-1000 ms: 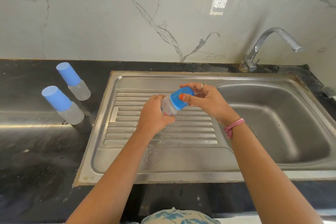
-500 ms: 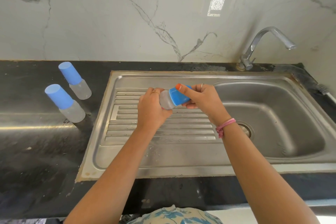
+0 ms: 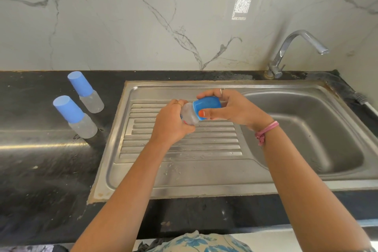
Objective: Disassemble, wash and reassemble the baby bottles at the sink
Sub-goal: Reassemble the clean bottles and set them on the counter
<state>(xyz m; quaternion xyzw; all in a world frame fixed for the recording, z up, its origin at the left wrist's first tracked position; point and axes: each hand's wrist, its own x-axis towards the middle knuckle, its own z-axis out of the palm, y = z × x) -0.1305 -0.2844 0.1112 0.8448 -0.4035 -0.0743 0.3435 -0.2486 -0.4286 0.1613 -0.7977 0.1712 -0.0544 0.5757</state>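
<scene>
A bottle (image 3: pixel 189 115) is held on its side above the ribbed drainboard (image 3: pixel 184 141), its long axis running left to right between the two hands. The clear body is wrapped by the curled fingers of the left hand (image 3: pixel 170 124); the blue cap (image 3: pixel 207 105) at the other end is gripped by the right hand (image 3: pixel 231 108), fingers over the top and thumb beneath. Cap and body appear joined, so the step in hand is judged to be the pulling or twisting off of the cap, along that axis and away to the right, toward the basin (image 3: pixel 302 129). The cap end lies nearer the right hand, the base nearer the left.

Two more capped bottles (image 3: pixel 86 93) (image 3: pixel 74 117) are stood upright on the dark worktop (image 3: pixel 41 170), well apart to the left of the sink, apparently yet to be opened. The tap (image 3: pixel 294 49) is set behind the basin; no water is seen running. Nothing is seen between the hands and the basin to hinder the move.
</scene>
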